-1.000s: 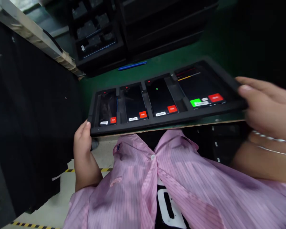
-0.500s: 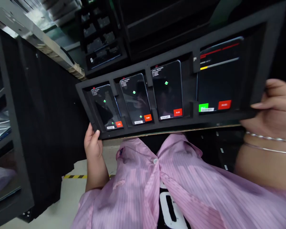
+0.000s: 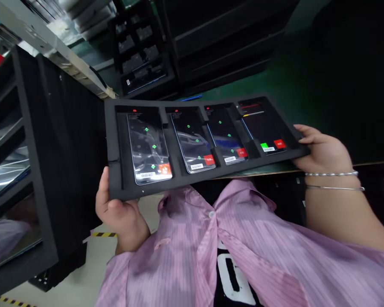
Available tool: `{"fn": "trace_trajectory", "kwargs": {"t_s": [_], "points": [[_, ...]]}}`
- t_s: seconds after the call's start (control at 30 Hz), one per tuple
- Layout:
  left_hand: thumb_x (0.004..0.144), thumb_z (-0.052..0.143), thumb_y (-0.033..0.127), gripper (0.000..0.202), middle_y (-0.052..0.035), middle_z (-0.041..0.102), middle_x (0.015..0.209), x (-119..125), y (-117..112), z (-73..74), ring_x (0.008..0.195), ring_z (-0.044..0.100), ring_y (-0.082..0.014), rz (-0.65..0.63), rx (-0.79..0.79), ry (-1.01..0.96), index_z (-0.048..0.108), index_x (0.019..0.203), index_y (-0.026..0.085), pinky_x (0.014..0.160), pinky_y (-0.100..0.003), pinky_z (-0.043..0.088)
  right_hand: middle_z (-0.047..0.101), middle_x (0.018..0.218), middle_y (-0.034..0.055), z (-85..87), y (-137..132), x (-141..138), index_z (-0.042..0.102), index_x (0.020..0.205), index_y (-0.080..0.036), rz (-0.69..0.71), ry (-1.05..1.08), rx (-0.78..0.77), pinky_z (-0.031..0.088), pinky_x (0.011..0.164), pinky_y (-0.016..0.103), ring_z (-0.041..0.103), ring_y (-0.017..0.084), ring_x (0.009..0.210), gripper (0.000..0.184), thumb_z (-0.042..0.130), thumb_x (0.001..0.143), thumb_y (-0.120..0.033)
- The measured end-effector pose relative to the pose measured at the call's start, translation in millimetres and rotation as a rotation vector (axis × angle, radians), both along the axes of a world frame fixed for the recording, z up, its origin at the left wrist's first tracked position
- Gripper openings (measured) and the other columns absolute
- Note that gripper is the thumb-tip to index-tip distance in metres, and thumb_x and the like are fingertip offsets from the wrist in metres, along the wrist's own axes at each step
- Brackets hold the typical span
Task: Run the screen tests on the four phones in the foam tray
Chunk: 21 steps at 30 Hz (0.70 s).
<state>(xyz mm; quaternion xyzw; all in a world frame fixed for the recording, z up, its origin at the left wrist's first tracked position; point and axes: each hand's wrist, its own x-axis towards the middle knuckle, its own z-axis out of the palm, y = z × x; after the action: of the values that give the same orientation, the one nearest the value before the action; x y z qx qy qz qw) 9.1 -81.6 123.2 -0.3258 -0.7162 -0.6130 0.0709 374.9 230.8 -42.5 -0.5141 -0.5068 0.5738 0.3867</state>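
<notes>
I hold a long black foam tray (image 3: 113, 140) level in front of my chest, above the table's front edge. Its slots carry several phones with lit screens; the leftmost phone (image 3: 149, 149) shows green arrows and a red button, and the rightmost phone (image 3: 265, 128) shows a green and a red button. My left hand (image 3: 121, 211) is closed on the tray's near left corner, thumb up its edge. Gripping the right end is my right hand (image 3: 323, 151), thumb on top and fingers underneath, with two bangles on the wrist.
A green-topped table (image 3: 275, 85) lies behind the tray, with stacked black trays (image 3: 141, 55) and dark bins at its far side. A black shelf rack (image 3: 25, 162) stands close on my left. A blue pen (image 3: 192, 98) peeks out behind the tray. My pink striped coat fills the foreground.
The tray tilted up toward me half a second ago and is now back near level, swung left and closer. My left hand shifted under its corner. The phone screens now show green arrows.
</notes>
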Motion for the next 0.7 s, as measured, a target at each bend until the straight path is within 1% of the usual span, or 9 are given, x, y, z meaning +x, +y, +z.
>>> {"fn": "trace_trajectory", "kwargs": {"t_s": [0.13,0.2,0.27,0.33,0.4,0.47,0.57,0.63,0.7], "points": [[0.093,0.059,0.069,0.059,-0.0023,0.071,0.136,-12,3,-10.0,0.136,0.062,-0.0317,-0.023,-0.020,-0.126,0.069,0.135,0.029,0.121,-0.047,0.052,0.060,0.086,0.0056,-0.3,-2,-4,0.057,0.097,-0.022,-0.076,0.011,-0.028,0.056,0.073,0.045,0.061,0.024,0.073,0.045,0.054,0.052,-0.026],[0.095,0.062,0.057,0.050,-0.0046,0.071,0.136,-19,3,-18.1,0.135,0.063,-0.0303,-0.036,0.018,-0.207,0.070,0.133,0.025,0.121,-0.046,0.050,0.060,0.087,0.0059,5.5,-5,-7,0.058,0.099,-0.022,-0.121,0.014,-0.048,0.056,0.074,0.047,0.060,0.025,0.075,0.047,0.056,0.053,-0.026],[0.095,0.061,0.046,0.046,-0.0067,0.071,0.136,-27,3,-27.2,0.134,0.064,-0.0288,-0.033,0.009,-0.273,0.070,0.132,0.023,0.120,-0.045,0.050,0.060,0.088,0.0066,16.6,-8,-10,0.060,0.100,-0.022,-0.172,0.019,-0.075,0.056,0.073,0.047,0.060,0.025,0.077,0.048,0.059,0.053,-0.026],[0.093,0.058,0.041,0.046,-0.0079,0.070,0.136,-37,4,-38.2,0.132,0.064,-0.0271,-0.008,-0.063,-0.319,0.068,0.133,0.021,0.116,-0.042,0.052,0.060,0.089,0.0076,33.1,-14,-15,0.063,0.099,-0.020,-0.215,0.028,-0.091,0.055,0.073,0.046,0.060,0.025,0.080,0.046,0.063,0.052,-0.024],[0.090,0.056,0.037,0.046,-0.0080,0.071,0.133,-48,5,-52.2,0.126,0.067,-0.0245,0.020,-0.131,-0.371,0.067,0.131,0.021,0.108,-0.037,0.056,0.060,0.091,0.0080,53.9,-22,-22,0.067,0.097,-0.020,-0.234,0.037,-0.086,0.055,0.073,0.044,0.060,0.025,0.083,0.044,0.067,0.053,-0.023],[0.086,0.057,0.034,0.043,-0.0067,0.073,0.123,-59,6,-68.8,0.112,0.071,-0.0204,0.032,-0.165,-0.431,0.068,0.126,0.021,0.092,-0.029,0.059,0.061,0.094,0.0078,76.6,-33,-29,0.069,0.096,-0.019,-0.242,0.060,-0.072,0.054,0.073,0.041,0.060,0.023,0.085,0.043,0.070,0.053,-0.021],[0.080,0.057,0.029,0.040,-0.0030,0.073,0.102,-70,7,-93.3,0.086,0.069,-0.0145,0.008,-0.206,-0.489,0.066,0.118,0.021,0.072,-0.021,0.054,0.060,0.089,0.0053,107.2,-48,-40,0.070,0.090,-0.016,-0.290,0.106,-0.046,0.049,0.070,0.031,0.059,0.018,0.084,0.039,0.070,0.051,-0.016],[0.078,0.058,0.026,0.037,-0.0010,0.071,0.094,-73,8,-104.6,0.078,0.066,-0.0129,-0.012,-0.236,-0.490,0.065,0.114,0.021,0.067,-0.020,0.051,0.060,0.085,0.0034,122.1,-54,-44,0.070,0.086,-0.015,-0.319,0.117,0.000,0.044,0.069,0.027,0.058,0.016,0.083,0.036,0.071,0.050,-0.013],[0.079,0.059,0.026,0.035,-0.0002,0.070,0.091,-73,8,-110.1,0.074,0.064,-0.0124,-0.025,-0.257,-0.479,0.065,0.112,0.021,0.065,-0.020,0.049,0.061,0.082,0.0023,133.0,-60,-45,0.071,0.084,-0.017,-0.322,0.135,0.073,0.044,0.071,0.029,0.058,0.015,0.081,0.035,0.072,0.049,-0.012]]}}
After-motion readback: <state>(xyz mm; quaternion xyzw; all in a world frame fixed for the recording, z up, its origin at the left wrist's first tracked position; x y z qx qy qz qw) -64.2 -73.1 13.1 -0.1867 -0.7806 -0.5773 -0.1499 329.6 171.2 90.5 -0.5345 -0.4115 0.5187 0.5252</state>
